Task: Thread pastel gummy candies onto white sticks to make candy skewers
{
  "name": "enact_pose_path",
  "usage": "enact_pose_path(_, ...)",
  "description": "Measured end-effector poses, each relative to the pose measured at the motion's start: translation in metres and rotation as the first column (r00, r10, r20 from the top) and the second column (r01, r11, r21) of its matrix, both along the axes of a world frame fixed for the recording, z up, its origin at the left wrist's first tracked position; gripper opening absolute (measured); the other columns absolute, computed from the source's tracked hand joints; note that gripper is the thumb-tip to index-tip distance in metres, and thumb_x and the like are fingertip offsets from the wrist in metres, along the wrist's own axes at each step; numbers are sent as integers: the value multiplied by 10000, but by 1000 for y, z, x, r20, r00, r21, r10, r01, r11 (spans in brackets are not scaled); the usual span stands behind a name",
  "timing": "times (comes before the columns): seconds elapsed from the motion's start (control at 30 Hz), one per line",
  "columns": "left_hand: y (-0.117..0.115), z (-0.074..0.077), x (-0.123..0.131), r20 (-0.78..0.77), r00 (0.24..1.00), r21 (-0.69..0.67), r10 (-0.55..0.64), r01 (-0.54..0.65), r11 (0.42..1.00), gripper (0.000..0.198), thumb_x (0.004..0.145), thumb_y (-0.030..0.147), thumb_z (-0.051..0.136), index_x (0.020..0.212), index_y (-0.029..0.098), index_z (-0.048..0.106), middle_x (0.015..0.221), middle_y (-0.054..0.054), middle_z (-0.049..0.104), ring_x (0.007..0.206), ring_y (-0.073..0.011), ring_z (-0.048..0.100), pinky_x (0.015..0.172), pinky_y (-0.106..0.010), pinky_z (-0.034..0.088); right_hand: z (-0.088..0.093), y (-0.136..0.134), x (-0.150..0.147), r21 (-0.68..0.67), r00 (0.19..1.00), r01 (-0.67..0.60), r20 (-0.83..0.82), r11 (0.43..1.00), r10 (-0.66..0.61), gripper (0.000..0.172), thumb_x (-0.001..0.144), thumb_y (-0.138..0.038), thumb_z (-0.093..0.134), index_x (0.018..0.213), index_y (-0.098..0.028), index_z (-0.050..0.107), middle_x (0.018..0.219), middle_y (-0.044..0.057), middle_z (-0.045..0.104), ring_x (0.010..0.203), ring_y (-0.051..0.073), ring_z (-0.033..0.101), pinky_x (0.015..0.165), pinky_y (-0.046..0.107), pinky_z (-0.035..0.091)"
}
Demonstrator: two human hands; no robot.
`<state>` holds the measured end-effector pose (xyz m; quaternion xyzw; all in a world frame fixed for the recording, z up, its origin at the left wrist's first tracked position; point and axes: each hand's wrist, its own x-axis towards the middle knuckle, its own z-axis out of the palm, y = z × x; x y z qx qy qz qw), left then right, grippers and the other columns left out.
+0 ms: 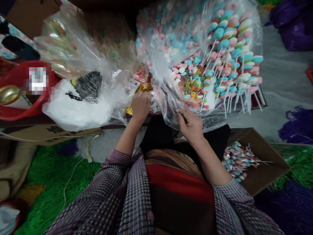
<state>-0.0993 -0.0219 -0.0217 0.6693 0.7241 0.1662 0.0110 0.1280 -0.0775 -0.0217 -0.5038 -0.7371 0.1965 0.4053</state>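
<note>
My left hand [140, 105] is closed, knuckles up, over a pile of gold twist ties [143, 88] beside small wrapped candies; what its fingers pinch is hidden. My right hand [190, 123] is curled on the edge of a clear plastic bag [171, 109] that holds colourful ring candies [190, 83]. Behind it stands a bag of pastel lollipops on white sticks [232, 62]. A larger bag of blue and pink sweets [171, 29] lies further back.
A red basin [14, 111] with a gold bowl sits at left, next to a white bag [73, 107]. A cardboard box of wrapped lollipops [238, 160] lies at my right. Green tinsel [49, 182] and purple tinsel [295, 127] cover the floor.
</note>
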Motion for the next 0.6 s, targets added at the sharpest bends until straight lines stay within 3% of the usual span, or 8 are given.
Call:
enact_pose_path(0.07, -7, -1, -3, 102, 994, 151, -43, 28, 988, 374, 1059, 340, 313, 945, 216, 647, 1011, -105, 708, 1045, -248, 644, 966, -404, 500, 6, 5, -7, -51, 996, -29, -86, 998, 25, 317, 980, -393, 521, 1005, -204, 774, 919, 92, 803, 882, 230, 762, 837, 384, 613)
enact_pose_path(0.17, -22, 2, 4, 202, 953, 331, -225, 150, 932, 438, 1071, 391, 252, 1024, 221, 653, 1060, -101, 720, 1075, -221, 654, 1006, -400, 502, 19, 18, -12, -308, 934, -87, -357, 947, -30, 427, 943, -589, 568, 933, -211, 767, 815, 53, 776, 769, 210, 742, 689, 341, 609)
enact_pose_path(0.23, -30, 6, 16, 180, 921, 321, -344, 276, 906, 427, 1064, 384, 275, 1068, 233, 674, 1101, -100, 730, 1091, -218, 660, 1011, -397, 505, 28, 27, -13, -481, 825, -216, -555, 850, -105, 547, 884, -721, 569, 903, -206, 750, 775, 45, 756, 686, 190, 728, 553, 287, 571)
enact_pose_path(0.3, -34, 10, 32, 133, 892, 231, -432, 396, 889, 384, 1051, 359, 326, 1101, 262, 694, 1132, -80, 737, 1096, -213, 662, 997, -386, 509, 34, 31, -10, -559, 726, -329, -665, 761, -174, 599, 814, -778, 613, 875, -195, 736, 777, 50, 749, 649, 175, 723, 494, 255, 544)
enact_pose_path(0.37, -35, 13, 46, 123, 869, 145, -480, 463, 875, 359, 1045, 335, 356, 1129, 287, 701, 1155, -63, 735, 1093, -208, 660, 979, -375, 509, 36, 32, -6, -586, 694, -359, -688, 726, -212, 546, 733, -722, 748, 831, -186, 731, 749, 37, 734, 623, 151, 704, 494, 236, 541)
enact_pose_path(0.43, -34, 14, 56, 172, 850, 116, -497, 484, 867, 342, 1046, 343, 378, 1147, 285, 700, 1182, -66, 727, 1111, -209, 650, 982, -368, 505, 34, 30, -1, -583, 691, -323, -684, 745, -235, 462, 654, -604, 868, 790, -184, 733, 691, -1, 704, 582, 118, 661, 509, 223, 540)
enact_pose_path(0.5, -32, 15, 61, 292, 819, 136, -494, 476, 869, 323, 1031, 403, 445, 1196, 258, 682, 1229, -84, 707, 1163, -218, 630, 1000, -362, 501, 30, 26, 3, -549, 687, -245, -680, 799, -256, 387, 632, -518, 904, 773, -193, 747, 659, -32, 685, 556, 92, 613, 538, 225, 544)
enact_pose_path(0.6, -29, 17, 62, 587, 682, 113, -435, 464, 879, 480, 942, 538, 602, 1296, 214, 625, 1136, -79, 718, 1065, -214, 658, 922, -331, 523, 23, 23, 9, -450, 697, -114, -671, 886, -252, 298, 680, -471, 880, 809, -220, 787, 747, -30, 737, 613, 99, 622, 624, 259, 572)
